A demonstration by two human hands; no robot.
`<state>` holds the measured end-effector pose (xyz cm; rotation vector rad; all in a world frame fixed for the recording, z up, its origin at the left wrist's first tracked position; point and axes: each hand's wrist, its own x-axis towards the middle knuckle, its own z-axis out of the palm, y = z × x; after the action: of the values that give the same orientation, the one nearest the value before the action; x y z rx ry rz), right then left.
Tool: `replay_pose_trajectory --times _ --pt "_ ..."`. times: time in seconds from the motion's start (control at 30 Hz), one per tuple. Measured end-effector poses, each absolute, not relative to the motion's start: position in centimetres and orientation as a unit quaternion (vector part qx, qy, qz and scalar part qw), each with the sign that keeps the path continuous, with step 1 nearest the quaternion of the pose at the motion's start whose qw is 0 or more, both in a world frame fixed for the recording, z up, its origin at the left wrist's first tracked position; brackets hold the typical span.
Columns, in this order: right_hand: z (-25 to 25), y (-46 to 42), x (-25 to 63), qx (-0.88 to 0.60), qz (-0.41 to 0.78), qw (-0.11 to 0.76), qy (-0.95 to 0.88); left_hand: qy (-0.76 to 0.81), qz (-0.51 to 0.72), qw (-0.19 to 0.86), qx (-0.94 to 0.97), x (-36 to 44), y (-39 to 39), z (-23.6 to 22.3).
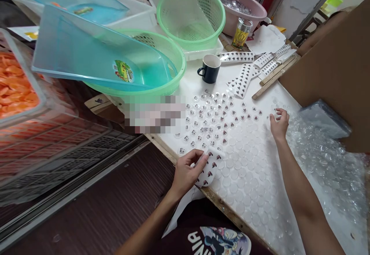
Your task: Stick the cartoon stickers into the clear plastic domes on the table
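My left hand (186, 172) grips a white sticker sheet (208, 170) printed with small dark pictures, at the near edge of the white table (254, 193). My right hand (279, 124) reaches out to the right, its fingertips curled and pinching at a clear round dome (276, 113) near the pile of loose clear domes (320, 158). Between the hands, many clear domes lie in rows on the table; those further away (211, 120) carry small pictures, the nearer ones (245, 178) are blank.
A dark mug (209, 68) stands beyond the domes. More sticker strips (244, 78) and wooden sticks (274, 77) lie at the back right. Green baskets (190, 14), blue trays (95, 54), a pink basin (239, 10) and a brown cardboard box (332, 66) surround the work area.
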<state>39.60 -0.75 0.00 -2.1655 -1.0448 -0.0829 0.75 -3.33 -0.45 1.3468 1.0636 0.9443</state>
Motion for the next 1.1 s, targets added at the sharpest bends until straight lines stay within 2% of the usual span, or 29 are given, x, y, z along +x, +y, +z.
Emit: replay_pose_trajectory --times 0.07,0.27,0.4,0.6,0.87,1.1 --pt "0.3 -1.8 39.8 -0.833 -0.023 0.374 -0.406 0.449 0.401 0.556 0.573 0.8 -3.3 -0.4" --pt "0.1 -3.7 39.9 -0.803 0.110 0.449 -0.375 0.450 0.402 0.552 0.575 0.7 -3.3 -0.5" --pt "0.0 -4.4 40.0 -0.821 0.125 0.418 -0.368 0.452 0.401 0.551 0.576 0.7 -3.4 -0.6" --pt "-0.5 -4.5 39.5 -0.826 0.207 0.382 -0.358 0.450 0.399 0.550 0.579 0.7 -3.3 -0.5" --pt "-0.5 -3.6 38.2 -0.857 0.166 0.318 -0.371 0.448 0.399 0.559 0.572 0.7 -3.3 -0.6" --pt "0.5 -3.2 37.1 -0.876 0.048 0.216 -0.428 0.439 0.403 0.559 0.577 0.6 -3.3 -1.1"
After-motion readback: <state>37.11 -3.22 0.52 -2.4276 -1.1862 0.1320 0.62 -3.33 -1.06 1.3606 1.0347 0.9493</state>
